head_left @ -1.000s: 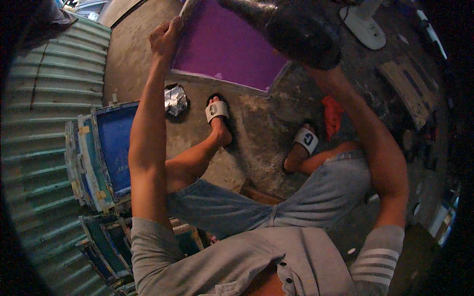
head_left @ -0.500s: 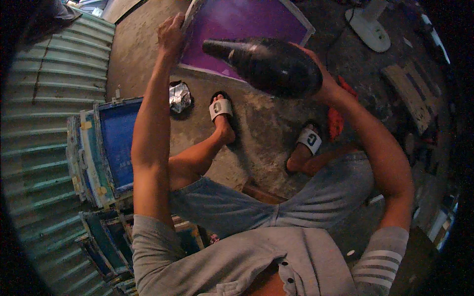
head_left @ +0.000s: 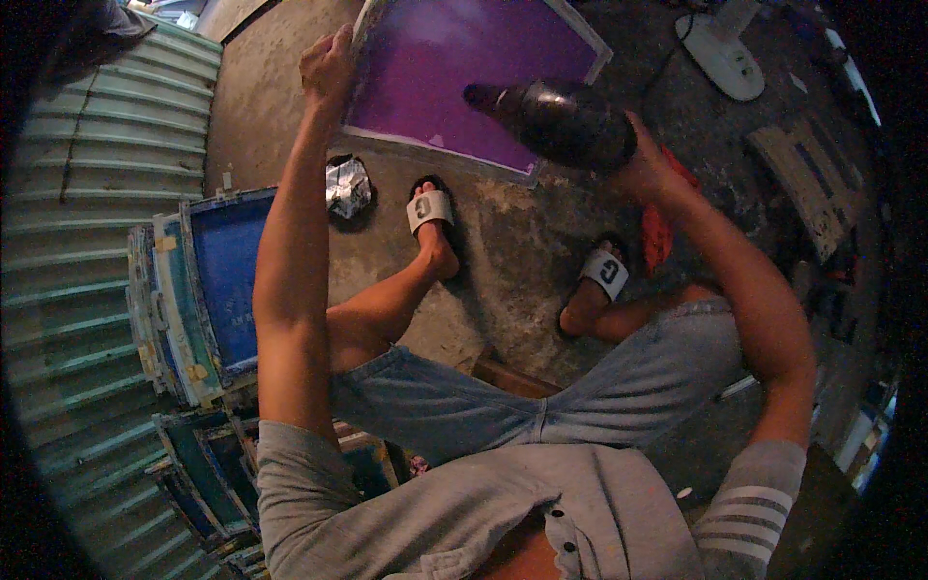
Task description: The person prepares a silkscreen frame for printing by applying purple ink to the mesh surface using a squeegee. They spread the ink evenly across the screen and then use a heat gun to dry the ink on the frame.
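Note:
My left hand (head_left: 327, 66) is closed on the left edge of a framed purple screen (head_left: 416, 72), which has a pale border and stands tilted at the top of the view. My right hand (head_left: 640, 159) grips a black hair dryer (head_left: 570, 124) at its rear right side; the dryer hides most of those fingers. Its nozzle points left, in front of the screen's lower part, apart from my left hand. A few pale smudges show on the purple surface.
Several framed screens, one with a blue face (head_left: 235, 280), lean by the corrugated metal wall (head_left: 116, 174) on my left. Crumpled foil (head_left: 348, 186) lies near my left foot. An orange-red cloth (head_left: 657, 237), wooden slats (head_left: 807, 193) and a white stand base (head_left: 725, 58) are to the right.
The hair dryer has moved right, its nozzle drawing away from my left hand and uncovering more of the purple screen. My left hand and the screen have shifted slightly left.

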`<state>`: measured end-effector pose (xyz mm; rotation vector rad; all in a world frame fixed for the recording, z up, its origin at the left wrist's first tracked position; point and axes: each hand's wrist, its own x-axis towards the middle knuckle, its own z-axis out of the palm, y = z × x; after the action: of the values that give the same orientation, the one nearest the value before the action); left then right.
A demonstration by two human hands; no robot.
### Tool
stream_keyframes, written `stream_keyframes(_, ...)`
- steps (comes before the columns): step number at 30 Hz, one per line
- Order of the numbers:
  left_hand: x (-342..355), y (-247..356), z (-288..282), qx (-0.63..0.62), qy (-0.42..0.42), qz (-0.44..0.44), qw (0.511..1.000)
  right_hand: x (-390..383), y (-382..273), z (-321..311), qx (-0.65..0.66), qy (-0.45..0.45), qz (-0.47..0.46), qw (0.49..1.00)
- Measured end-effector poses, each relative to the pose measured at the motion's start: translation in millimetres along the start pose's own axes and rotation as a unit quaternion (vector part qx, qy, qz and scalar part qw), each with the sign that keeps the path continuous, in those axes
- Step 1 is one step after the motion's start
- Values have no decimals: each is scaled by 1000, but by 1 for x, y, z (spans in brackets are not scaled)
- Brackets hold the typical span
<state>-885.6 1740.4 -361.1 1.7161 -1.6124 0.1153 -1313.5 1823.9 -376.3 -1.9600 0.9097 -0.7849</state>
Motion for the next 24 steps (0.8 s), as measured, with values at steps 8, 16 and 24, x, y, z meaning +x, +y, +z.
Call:
stream_keyframes(8, -1, 4, -2, 21, -28, -28, 999, 11, 18, -15, 27, 126, 49, 990)
stream_keyframes(16, 0, -21, -6, 89, -7, 92, 992, 17, 8, -12, 185, 197, 183, 945)
stream_keyframes(24, 0, -21, -3, 142, 36, 179, 973, 10, 18, -15, 166, 79, 238, 954)
